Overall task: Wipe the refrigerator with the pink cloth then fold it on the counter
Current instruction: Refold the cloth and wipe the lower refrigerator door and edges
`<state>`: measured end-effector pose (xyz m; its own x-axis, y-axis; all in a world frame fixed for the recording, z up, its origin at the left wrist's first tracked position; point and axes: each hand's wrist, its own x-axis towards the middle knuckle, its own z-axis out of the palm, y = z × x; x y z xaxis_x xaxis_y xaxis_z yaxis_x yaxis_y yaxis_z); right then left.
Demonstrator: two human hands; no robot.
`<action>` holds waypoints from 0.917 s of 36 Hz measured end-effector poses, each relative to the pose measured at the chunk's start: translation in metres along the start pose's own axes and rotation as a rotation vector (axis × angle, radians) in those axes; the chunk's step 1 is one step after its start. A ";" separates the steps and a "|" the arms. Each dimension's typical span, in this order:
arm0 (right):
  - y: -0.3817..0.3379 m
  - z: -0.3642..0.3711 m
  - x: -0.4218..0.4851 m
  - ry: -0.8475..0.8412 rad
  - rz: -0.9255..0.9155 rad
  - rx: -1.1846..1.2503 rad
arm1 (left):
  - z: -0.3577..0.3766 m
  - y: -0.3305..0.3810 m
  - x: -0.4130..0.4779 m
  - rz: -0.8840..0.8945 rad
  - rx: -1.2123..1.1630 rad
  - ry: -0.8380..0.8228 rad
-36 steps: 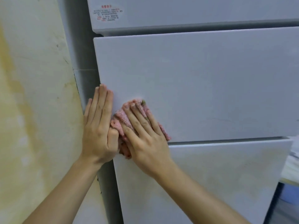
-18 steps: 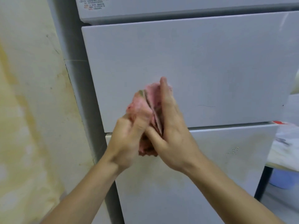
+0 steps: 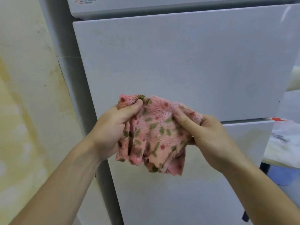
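Head view: left hand [image 3: 112, 127] and right hand [image 3: 209, 135] both clutch pink cloth [image 3: 155, 135] before refrigerator [image 3: 178, 62]; blue tub [image 3: 282, 176] contents hidden.

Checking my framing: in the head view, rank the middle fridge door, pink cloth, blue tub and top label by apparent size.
1. middle fridge door
2. pink cloth, nearer the camera
3. blue tub, partly hidden
4. top label, cut by the frame edge

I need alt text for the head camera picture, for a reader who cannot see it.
A left hand and a right hand hold a crumpled pink cloth with green and red spots in the air, in front of a white refrigerator. A stained yellowish wall stands at the left.
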<state>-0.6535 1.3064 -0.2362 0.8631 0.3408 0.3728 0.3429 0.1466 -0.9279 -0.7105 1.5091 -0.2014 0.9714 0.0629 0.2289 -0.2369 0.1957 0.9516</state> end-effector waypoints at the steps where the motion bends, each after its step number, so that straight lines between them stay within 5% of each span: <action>1: -0.001 -0.002 0.001 0.020 -0.009 0.010 | -0.002 0.001 0.000 -0.004 0.046 0.022; 4: -0.003 -0.012 0.007 0.058 -0.029 0.060 | -0.006 0.002 0.002 -0.009 0.121 0.020; 11: -0.002 -0.016 0.012 0.094 -0.092 -0.236 | -0.009 0.004 0.003 0.049 0.193 0.015; 16: 0.000 -0.025 0.017 -0.155 -0.012 0.110 | -0.016 0.010 0.001 0.065 0.225 -0.043; 20: -0.001 -0.033 0.020 -0.334 0.010 0.160 | -0.019 0.016 0.000 0.036 0.268 -0.086; 30: 0.014 0.000 0.013 0.105 -0.035 -0.213 | -0.012 0.011 0.005 0.094 0.452 0.077; 33: 0.015 0.019 0.004 0.101 0.037 -0.342 | -0.007 0.011 0.007 0.122 0.427 0.122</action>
<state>-0.6520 1.3274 -0.2484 0.9038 0.2440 0.3516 0.4000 -0.1895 -0.8967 -0.7060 1.5185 -0.1911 0.9217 0.1801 0.3435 -0.2975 -0.2396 0.9242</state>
